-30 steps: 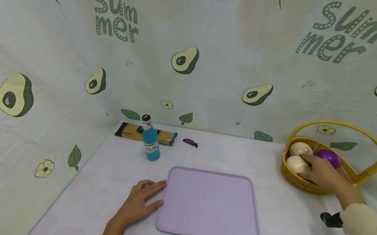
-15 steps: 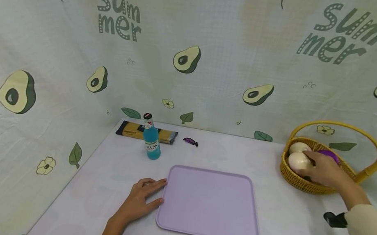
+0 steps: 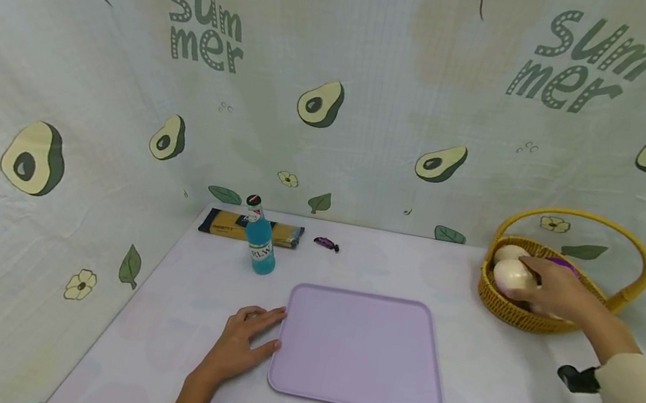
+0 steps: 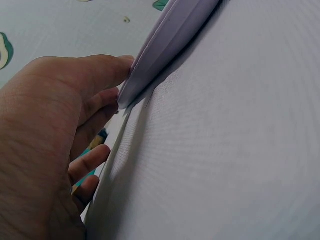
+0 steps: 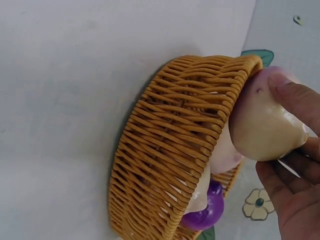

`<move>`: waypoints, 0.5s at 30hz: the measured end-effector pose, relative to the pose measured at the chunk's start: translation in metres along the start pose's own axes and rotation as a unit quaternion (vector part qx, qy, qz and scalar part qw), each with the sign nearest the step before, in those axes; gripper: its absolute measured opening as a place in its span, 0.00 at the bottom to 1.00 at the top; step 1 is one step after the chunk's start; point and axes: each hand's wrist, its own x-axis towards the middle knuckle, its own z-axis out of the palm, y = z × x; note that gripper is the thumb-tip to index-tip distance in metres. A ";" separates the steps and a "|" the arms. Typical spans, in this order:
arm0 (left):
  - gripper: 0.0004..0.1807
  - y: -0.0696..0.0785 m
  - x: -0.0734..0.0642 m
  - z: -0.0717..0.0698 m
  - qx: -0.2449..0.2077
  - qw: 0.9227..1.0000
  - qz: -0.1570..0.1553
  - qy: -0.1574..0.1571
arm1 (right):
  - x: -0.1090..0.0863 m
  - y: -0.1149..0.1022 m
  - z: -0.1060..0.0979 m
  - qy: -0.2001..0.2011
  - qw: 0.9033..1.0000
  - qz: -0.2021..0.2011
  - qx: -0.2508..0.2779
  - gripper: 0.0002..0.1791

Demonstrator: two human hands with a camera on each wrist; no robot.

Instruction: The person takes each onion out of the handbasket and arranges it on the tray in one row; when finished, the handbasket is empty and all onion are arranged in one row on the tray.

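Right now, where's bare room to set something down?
The tray is bare. Table is open behind it, from wrapped candy to basket, and between tray and basket. Crowded: back left, bottle before package; basket, where right hand grips pale bulb; tray's left edge, with left hand.

Centre of the action, the tray (image 3: 362, 351), well forward of the worktop (image 3: 402, 265)'s back edge, with the left hand (image 3: 234, 351) touching its left rim! Behind it to the left stands the bottle (image 3: 260, 248), and just behind that lies the packet (image 3: 224, 223), in the worktop's back left corner. Right of the packet, a sweet (image 3: 326, 243). Over to the back right, the basket (image 3: 515, 316): the right hand (image 3: 558, 291) has one bulb (image 3: 513, 277) at its left rim, another bulb (image 3: 509, 253) behind, a further bulb (image 3: 564, 262) to the right.
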 end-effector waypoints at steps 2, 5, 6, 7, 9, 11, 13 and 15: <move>0.32 0.001 0.000 0.000 -0.002 1.000 -0.001 0.002 | -0.002 -0.001 -0.001 0.006 1.000 -0.003 -0.006 0.55; 0.32 0.002 0.000 -0.001 0.000 1.000 -0.003 0.001 | -0.004 -0.004 -0.002 0.014 1.000 -0.012 -0.016 0.53; 0.32 0.002 0.000 -0.001 0.001 1.000 -0.003 0.001 | -0.005 -0.004 -0.003 0.017 1.000 -0.014 -0.018 0.53; 0.32 0.002 0.000 -0.001 0.001 1.000 -0.003 0.000 | -0.006 -0.005 -0.003 0.018 1.000 -0.016 -0.019 0.53; 0.32 0.002 0.000 -0.001 0.002 1.000 -0.004 -0.003 | -0.008 -0.006 -0.004 0.019 0.999 -0.020 -0.022 0.52; 0.32 0.001 0.000 -0.001 0.002 1.000 -0.005 -0.004 | -0.010 -0.007 -0.004 0.020 0.999 -0.026 -0.024 0.52; 0.32 0.001 0.000 -0.001 0.000 1.000 -0.004 -0.003 | -0.013 -0.009 -0.004 0.023 0.999 -0.032 -0.025 0.50; 0.32 0.001 0.000 -0.001 -0.002 1.000 -0.003 -0.002 | -0.015 -0.010 -0.004 0.024 0.999 -0.036 -0.023 0.49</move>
